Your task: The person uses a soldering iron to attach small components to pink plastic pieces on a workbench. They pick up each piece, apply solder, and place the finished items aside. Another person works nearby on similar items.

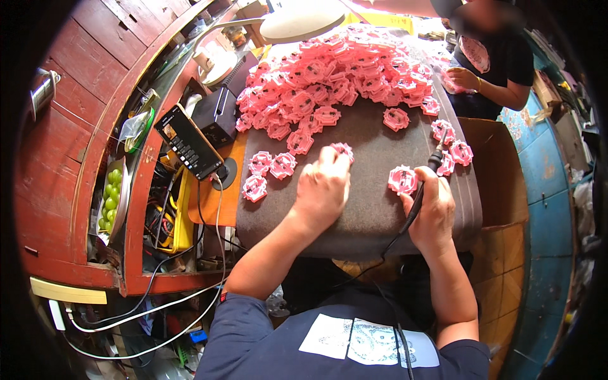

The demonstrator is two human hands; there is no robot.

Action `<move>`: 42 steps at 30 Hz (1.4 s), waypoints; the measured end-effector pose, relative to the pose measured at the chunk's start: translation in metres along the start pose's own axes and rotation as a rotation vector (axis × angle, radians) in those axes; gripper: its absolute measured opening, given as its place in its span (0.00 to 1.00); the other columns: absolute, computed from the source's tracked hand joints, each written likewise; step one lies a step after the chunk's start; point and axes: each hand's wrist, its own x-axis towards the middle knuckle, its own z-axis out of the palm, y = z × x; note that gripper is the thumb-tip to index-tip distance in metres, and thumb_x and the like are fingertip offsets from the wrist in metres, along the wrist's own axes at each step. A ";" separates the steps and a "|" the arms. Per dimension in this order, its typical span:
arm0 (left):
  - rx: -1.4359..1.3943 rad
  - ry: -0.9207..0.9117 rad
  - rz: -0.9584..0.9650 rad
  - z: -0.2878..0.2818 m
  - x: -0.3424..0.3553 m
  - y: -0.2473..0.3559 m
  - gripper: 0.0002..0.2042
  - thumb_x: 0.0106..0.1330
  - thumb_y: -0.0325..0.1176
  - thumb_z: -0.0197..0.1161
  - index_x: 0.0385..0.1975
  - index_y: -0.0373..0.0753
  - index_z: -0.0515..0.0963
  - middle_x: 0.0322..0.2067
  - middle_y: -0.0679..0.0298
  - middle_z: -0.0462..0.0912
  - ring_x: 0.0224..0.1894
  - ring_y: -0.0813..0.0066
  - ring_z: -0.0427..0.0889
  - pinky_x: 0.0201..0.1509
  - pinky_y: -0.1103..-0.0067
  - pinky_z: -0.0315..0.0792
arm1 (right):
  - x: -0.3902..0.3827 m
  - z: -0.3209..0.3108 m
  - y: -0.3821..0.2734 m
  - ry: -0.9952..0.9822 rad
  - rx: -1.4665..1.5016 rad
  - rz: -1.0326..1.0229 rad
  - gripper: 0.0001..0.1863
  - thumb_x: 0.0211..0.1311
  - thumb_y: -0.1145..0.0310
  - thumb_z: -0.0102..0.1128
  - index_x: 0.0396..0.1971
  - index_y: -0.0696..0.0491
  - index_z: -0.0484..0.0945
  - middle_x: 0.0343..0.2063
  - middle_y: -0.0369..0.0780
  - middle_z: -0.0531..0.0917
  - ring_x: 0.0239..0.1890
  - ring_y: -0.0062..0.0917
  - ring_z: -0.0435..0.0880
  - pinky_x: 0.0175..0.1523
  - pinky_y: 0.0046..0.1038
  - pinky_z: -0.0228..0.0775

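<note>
My left hand (323,187) is closed over the middle of the dark mat (373,228), its fingertips on a small pink plastic part (342,151) that they partly hide. In my right hand (434,209) I grip a soldering iron (415,206), its tip pointing up and away, its cord trailing down over my shirt. Another pink octagonal part (403,180) touches my right thumb and fingertips; whether they pinch it I cannot tell. Several similar parts (460,153) lie by the iron's tip, and three more (283,165) lie at the mat's left.
A big heap of pink parts (342,69) covers the far mat. At left are a propped phone (189,142), a dark box (217,114), a lamp (301,25) and trailing cables (152,313). Far right, another person (500,69) handles a clear bag; a cardboard box (494,171) stands nearer.
</note>
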 end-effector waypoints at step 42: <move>-0.650 0.122 0.218 0.009 -0.060 0.043 0.18 0.59 0.20 0.71 0.51 0.37 0.84 0.47 0.53 0.82 0.45 0.52 0.84 0.52 0.63 0.80 | -0.048 0.025 -0.025 0.093 0.376 -0.216 0.26 0.62 0.85 0.67 0.58 0.56 0.71 0.38 0.48 0.84 0.33 0.44 0.85 0.38 0.40 0.79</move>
